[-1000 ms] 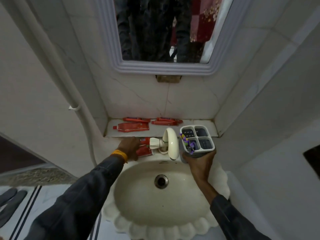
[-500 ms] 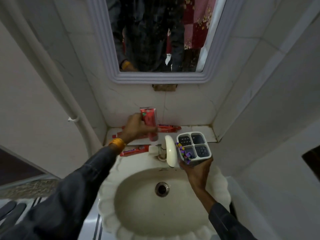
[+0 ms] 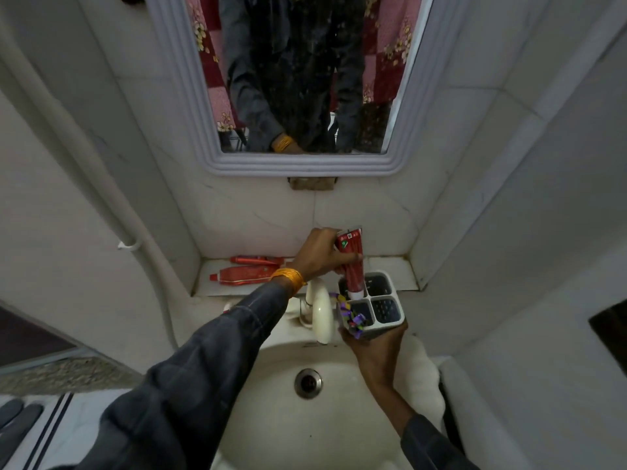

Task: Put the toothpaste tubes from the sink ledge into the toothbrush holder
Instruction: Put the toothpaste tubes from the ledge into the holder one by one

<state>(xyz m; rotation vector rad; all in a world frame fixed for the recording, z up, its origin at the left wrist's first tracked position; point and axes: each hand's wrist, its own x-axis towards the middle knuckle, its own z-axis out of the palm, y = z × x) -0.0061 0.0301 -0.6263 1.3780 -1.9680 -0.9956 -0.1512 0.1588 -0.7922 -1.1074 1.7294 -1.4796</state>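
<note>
A: What has changed in the last second?

B: A second ago the left hand (image 3: pixel 317 256) was down at the near left edge of the sink (image 3: pixel 271 418), closing on a red toothpaste tube (image 3: pixel 353 266). Half a second ago it had lifted that tube upright in front of the far wall. Now the tube is over the toothbrush holder (image 3: pixel 371 305), cap down, with the cap just entering the far-left compartment.

A: So the first tube is nearly placed?

B: I judge it so. It is not released yet. The holder has barely shifted; it sits at the right of the tap (image 3: pixel 320 312).

A: How are the hands set?

B: The left hand is closed around the upper part of the tube, fingers wrapped across its front and thumb behind. The right hand (image 3: pixel 376 347) is curled around the near side of the holder from below, gripping it firmly and holding it up over the basin's right rim.

A: And the rest of the tubes?

B: Two more red tubes (image 3: pixel 246 274) lie flat on the sink ledge (image 3: pixel 390 266) at the far left, close together. The hand may hide others. A purple and yellow item (image 3: pixel 353 318) pokes from the holder's near-left compartment.
</note>
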